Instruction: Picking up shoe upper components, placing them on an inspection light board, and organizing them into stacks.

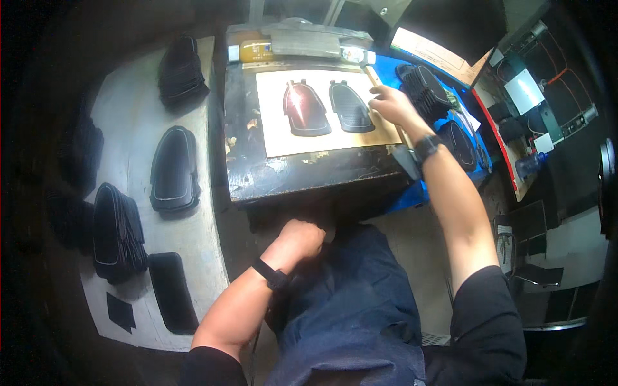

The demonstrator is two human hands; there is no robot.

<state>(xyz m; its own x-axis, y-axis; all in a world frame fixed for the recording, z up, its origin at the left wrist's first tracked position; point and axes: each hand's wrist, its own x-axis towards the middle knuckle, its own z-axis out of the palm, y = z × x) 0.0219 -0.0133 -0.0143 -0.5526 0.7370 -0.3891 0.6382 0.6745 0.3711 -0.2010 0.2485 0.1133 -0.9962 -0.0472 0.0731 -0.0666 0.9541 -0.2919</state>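
two shaped leather pieces on the tan sheet (335, 138): one red (305, 109), one black (351, 108). one single black piece (173, 168) near the white side table's (132, 116) middle. two hands, two dark wristbands.

The dark red piece (305, 108) looks shiny and smooth, like leather; the black piece (351, 107) beside it is duller; both lie on a matt, pale sheet (283, 138) like card; the dark table top (257, 170) looks worn and scratched; the trousers (360, 302) are blue cloth.
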